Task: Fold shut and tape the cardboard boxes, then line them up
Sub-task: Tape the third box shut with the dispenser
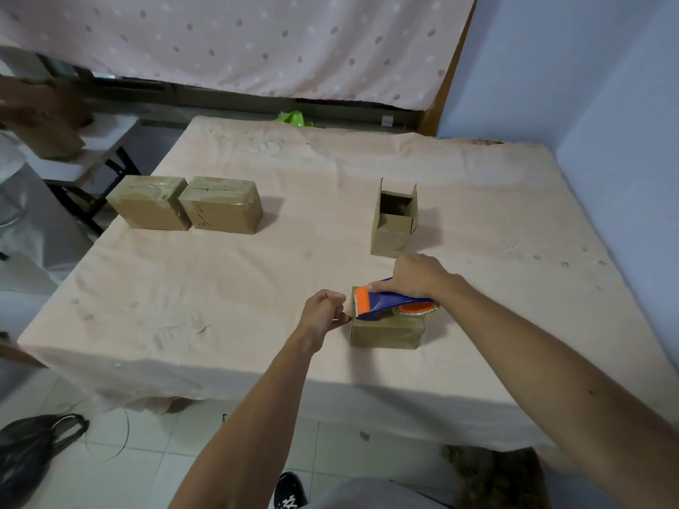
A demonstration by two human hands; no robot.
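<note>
My right hand point(415, 275) grips the tape dispenser point(389, 301) atop the near box point(384, 332); my left hand point(323, 310) curls its fingers at that box's side. Two taped boxes point(220, 205) wait far left of it, with one open box point(391, 236) just behind.

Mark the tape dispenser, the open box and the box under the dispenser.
tape dispenser point(397, 301): head view, on its blue body.
open box point(388, 238): head view, on its near wall.
box under the dispenser point(384, 332): head view, on its near side face.
</note>
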